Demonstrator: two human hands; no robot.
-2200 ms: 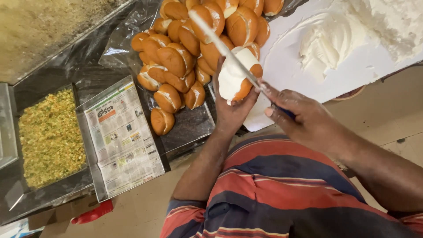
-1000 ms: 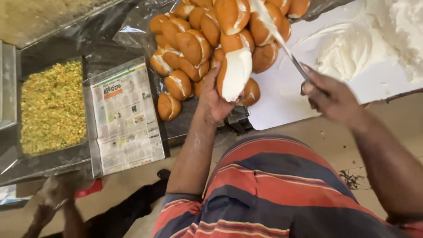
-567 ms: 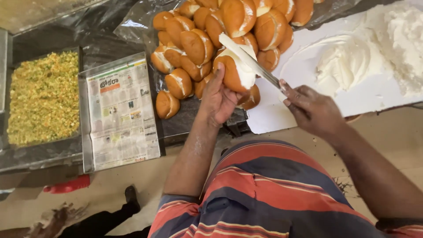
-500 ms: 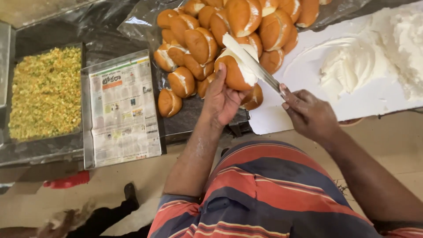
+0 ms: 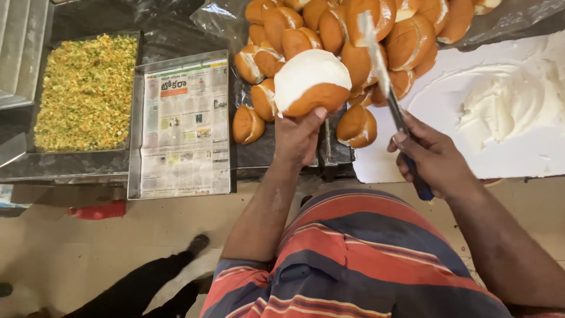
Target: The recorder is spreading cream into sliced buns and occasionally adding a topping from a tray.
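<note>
Bun [image 5: 311, 82]: round, golden-brown crust, its broad face coated edge to edge in smooth white cream; held up over the dark front edge of the table [image 5: 294, 156], just in front of the heap of buns.

Head view, items in order:

- Left hand [image 5: 299, 136]: fingers closed around the lower rim of the bun, thumb tip on the crust, gripping it from below.
- Right hand [image 5: 429, 156]: fist closed on the blue handle of a knife [image 5: 385, 76]; long blade smeared white, pointing up across the heap, clear of the held bun.
- Heap of buns [image 5: 353, 35]: many similar brown buns on clear plastic sheet, several showing a white cream seam.
- Cream [image 5: 506, 106]: white mound spread on a white board [image 5: 529, 159], right of the heap.
- Steel tray [image 5: 135, 123] lined with newspaper [image 5: 185, 129], left of the buns.
- Yellow-green crumb mix [image 5: 88, 88] filling a further tray, far left.
- Striped shirt [image 5: 365, 259], red and navy, at the bottom.
</note>
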